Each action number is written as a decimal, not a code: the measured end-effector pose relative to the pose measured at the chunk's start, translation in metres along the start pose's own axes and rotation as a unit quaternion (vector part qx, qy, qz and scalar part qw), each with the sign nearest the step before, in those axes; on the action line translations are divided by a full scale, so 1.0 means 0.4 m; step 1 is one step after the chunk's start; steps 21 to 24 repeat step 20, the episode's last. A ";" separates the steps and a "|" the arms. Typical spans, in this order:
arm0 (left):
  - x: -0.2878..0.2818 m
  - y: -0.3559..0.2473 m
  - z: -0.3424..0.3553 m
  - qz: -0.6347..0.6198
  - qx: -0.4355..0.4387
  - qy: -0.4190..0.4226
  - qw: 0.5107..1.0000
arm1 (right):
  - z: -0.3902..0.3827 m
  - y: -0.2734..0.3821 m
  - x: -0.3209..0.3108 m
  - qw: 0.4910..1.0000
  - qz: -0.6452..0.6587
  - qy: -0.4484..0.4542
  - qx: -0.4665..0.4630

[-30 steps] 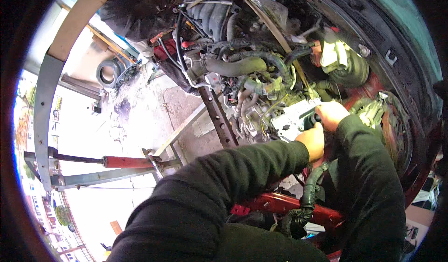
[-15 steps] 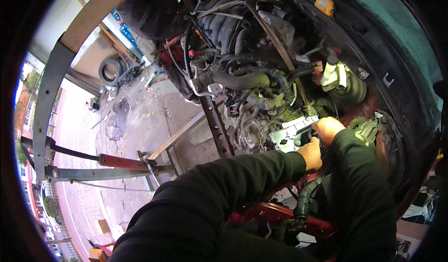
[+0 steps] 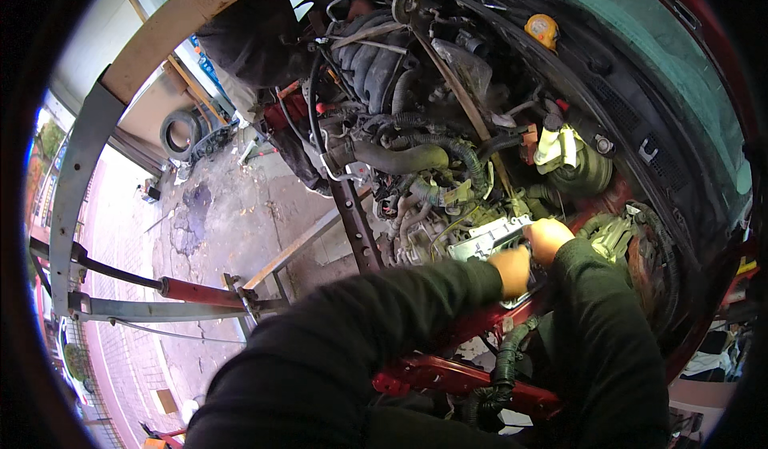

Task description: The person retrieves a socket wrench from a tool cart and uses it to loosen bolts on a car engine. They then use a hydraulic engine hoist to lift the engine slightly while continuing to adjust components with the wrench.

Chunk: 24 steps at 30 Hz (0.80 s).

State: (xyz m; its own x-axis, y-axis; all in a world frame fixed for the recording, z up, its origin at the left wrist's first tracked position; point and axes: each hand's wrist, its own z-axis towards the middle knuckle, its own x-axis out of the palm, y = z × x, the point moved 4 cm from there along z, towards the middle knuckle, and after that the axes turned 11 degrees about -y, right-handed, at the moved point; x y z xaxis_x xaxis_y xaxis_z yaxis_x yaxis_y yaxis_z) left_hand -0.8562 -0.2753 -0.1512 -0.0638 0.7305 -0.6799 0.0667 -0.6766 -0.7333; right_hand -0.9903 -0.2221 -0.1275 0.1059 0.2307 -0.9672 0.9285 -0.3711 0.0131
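A flat, silvery metal part (image 3: 486,239) with lugs along its edge lies brightly lit at the near end of the engine bay. My right hand (image 3: 548,240) is curled at its right end, fingers bent down and mostly hidden. Just to the left and nearer, my left hand (image 3: 513,271) is closed at the part's near edge, slightly blurred. What either hand grips cannot be made out. Behind the metal part are yellowish cables and hoses (image 3: 456,193). Dark sleeves cover both forearms.
The engine (image 3: 376,73) fills the upper middle, with a strap (image 3: 460,81) running across it. A yellow round object (image 3: 542,31) rests near the windscreen. Red bodywork (image 3: 464,375) and a corrugated hose (image 3: 506,361) lie nearer. A metal frame (image 3: 76,193) stands left.
The whole view has shifted, so the engine bay sits lower and farther left. My left hand has moved slightly up against the metal part, which keeps its place among the engine parts.
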 end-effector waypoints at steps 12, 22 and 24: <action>0.030 -0.046 -0.048 -0.066 -0.091 -0.023 0.993 | -0.001 0.013 -0.013 0.999 -0.021 0.001 -0.042; -0.190 0.103 0.074 0.285 0.117 -0.085 0.947 | 0.063 -0.036 0.075 0.991 0.054 -0.004 0.122; -0.190 0.103 0.074 0.285 0.117 -0.085 0.947 | 0.063 -0.036 0.075 0.991 0.054 -0.004 0.122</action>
